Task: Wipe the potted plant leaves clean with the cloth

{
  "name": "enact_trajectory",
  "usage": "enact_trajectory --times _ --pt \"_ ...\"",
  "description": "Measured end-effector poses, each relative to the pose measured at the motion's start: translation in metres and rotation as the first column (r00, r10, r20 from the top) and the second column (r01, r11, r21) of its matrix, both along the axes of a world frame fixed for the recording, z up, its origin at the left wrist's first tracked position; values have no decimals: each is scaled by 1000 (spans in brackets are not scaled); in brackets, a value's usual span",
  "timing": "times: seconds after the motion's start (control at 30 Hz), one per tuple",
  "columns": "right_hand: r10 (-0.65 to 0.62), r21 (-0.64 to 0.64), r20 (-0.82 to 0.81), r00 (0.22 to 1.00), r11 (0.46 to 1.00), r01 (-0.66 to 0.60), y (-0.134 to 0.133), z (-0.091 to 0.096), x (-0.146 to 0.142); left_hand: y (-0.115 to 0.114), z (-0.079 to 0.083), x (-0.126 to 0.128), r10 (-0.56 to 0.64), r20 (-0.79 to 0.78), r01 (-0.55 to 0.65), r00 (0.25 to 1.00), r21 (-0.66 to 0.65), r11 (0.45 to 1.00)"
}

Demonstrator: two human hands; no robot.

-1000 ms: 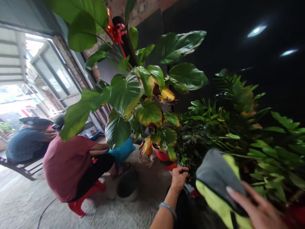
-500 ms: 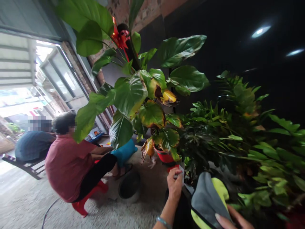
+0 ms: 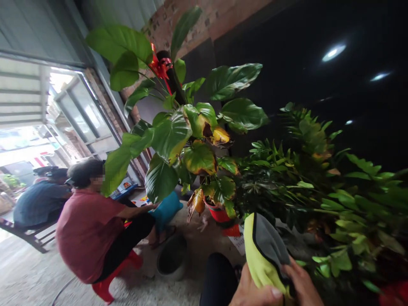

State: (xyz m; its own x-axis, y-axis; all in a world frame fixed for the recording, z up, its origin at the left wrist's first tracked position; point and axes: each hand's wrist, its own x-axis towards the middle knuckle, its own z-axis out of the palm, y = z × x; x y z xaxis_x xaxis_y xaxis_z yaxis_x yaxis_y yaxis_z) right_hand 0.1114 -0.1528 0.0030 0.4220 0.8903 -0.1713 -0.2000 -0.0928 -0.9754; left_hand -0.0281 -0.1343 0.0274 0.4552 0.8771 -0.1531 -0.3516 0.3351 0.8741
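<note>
A folded grey and yellow-green cloth (image 3: 266,242) with black edging is held up at the lower right of the head view. My left hand (image 3: 253,289) grips its lower yellow-green side, the thumb lying across the front. On the grey side, the fingers of my right hand (image 3: 301,278) close round the cloth's lower edge. Beyond the cloth stands a tall potted plant (image 3: 170,134) with broad leaves, several of them yellowed and brown at the rims. Its red pot (image 3: 219,212) shows just past the cloth, apart from both hands.
Dense green foliage (image 3: 338,208) fills the right side. A dark bucket (image 3: 172,257) stands on the concrete floor (image 3: 137,293). At the left, a person in a red shirt (image 3: 87,229) sits on a red stool (image 3: 111,276), and another person (image 3: 40,204) sits on a bench (image 3: 30,238).
My left hand has moved right and down and taken hold of the cloth. The cloth has turned, showing more of its yellow-green side. The view has shifted slightly.
</note>
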Motion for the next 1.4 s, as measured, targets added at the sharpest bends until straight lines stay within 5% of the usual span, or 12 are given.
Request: enact_trajectory --times 0.13,0.27,0.43,0.53,0.8,1.1,1.17,1.23,1.3,1.4 --pt "10 57 327 945 998 -31 2 -21 4 1 21 1 -19 70 13 997 93 996" --pt "-169 188 569 805 979 73 11 -31 3 3 17 14 162 87 -164 983 17 986" --pt "-350 334 702 620 931 147 16 -10 8 12 -2 22 457 106 -451 883 -69 890" --pt "-429 432 704 566 891 137 15 9 0 14 -8 23 510 161 -479 845 -196 856" --pt "-8 209 411 911 974 -86 20 58 -36 -1 -4 31 371 329 -215 868 -425 879" --pt "256 31 175 951 964 -265 8 46 -18 12 0 10 348 249 -245 904 -365 898" --pt "164 15 169 972 986 -169 14 43 -1 21 -1 1 327 197 -252 924 -332 909" --pt "-114 9 230 967 993 115 26 40 24 29 0 -9 332 152 -275 931 -306 911" --pt "-351 -26 310 883 926 377 39 38 51 34 6 -17 360 98 -318 928 -297 900" --pt "-406 -87 307 861 889 450 55 38 77 40 24 -28 397 5 -380 918 -278 882"
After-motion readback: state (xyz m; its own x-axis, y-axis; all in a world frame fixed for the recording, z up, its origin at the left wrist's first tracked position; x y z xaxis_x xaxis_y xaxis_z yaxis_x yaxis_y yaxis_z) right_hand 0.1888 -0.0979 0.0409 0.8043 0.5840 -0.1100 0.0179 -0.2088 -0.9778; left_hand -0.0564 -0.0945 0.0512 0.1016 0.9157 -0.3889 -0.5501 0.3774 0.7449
